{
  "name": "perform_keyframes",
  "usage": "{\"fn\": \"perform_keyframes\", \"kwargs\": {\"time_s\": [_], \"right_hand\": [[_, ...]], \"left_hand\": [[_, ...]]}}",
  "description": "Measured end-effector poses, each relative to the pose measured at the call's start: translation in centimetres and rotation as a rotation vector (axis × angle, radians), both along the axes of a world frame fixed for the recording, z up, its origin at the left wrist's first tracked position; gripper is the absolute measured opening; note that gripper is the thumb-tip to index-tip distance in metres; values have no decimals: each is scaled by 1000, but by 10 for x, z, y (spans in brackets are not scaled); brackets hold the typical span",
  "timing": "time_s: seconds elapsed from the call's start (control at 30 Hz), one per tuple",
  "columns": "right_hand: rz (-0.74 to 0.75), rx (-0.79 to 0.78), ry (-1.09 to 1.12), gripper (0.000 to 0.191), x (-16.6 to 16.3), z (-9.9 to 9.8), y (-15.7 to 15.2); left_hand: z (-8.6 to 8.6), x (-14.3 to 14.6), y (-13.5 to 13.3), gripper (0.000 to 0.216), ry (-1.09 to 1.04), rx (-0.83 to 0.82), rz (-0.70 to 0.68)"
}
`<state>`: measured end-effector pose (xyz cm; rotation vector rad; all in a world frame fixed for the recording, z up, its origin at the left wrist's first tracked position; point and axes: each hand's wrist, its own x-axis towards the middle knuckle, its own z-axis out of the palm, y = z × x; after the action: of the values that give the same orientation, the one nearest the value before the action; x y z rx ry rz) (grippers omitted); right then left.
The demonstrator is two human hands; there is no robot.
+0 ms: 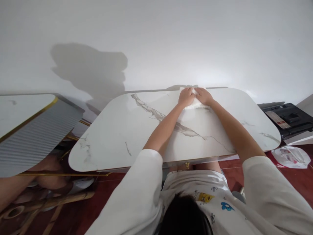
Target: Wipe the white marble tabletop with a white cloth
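Both my arms reach across a white marble-patterned table [117, 137] to its far edge by the wall. My left hand [186, 96] and my right hand [203, 96] lie side by side, fingers curled and pressed down on a white cloth or tissue [195, 103]. The cloth is mostly hidden under the hands; a strip of it shows below them and a corner above. I wear a white short-sleeved shirt with small prints.
A second marble-topped cabinet with a gold rim and ribbed grey side [36, 130] stands at the left. A black device [288, 119] sits at the right, and a white plastic bag [290, 157] lies on the dark red floor. A white wall is just behind the table.
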<state>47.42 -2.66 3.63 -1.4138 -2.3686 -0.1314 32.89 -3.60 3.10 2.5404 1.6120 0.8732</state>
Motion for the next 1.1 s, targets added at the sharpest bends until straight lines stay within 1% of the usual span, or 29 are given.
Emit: {"fn": "perform_keyframes", "kwargs": {"time_s": [0.1,0.2,0.27,0.37,0.5,0.7,0.83,1.0,1.1], "right_hand": [[-65,-15,29,48,-3,1,19],[-74,-19,51,48,-3,1,26],[-59,-9,52,49,-3,1,24],[-30,-1,41,51,-2,0,11],[-13,-20,52,50,-5,-2,-24],[-1,21,46,50,-12,-8,-97],[20,29,24,50,-16,-11,-152],[9,36,0,51,-23,-15,-228],[0,12,9,51,-21,-14,-255]], "left_hand": [[0,3,23,41,-8,-3,20],[-1,5,31,43,-9,-14,9],[-1,5,29,43,-6,-11,7],[-2,3,12,43,1,6,13],[-1,-3,-28,42,21,4,34],[1,-11,-101,41,64,-1,4],[-1,-16,-155,45,70,-26,34],[-8,-26,-224,53,74,-94,2],[-11,-25,-246,54,24,-124,-16]]}}
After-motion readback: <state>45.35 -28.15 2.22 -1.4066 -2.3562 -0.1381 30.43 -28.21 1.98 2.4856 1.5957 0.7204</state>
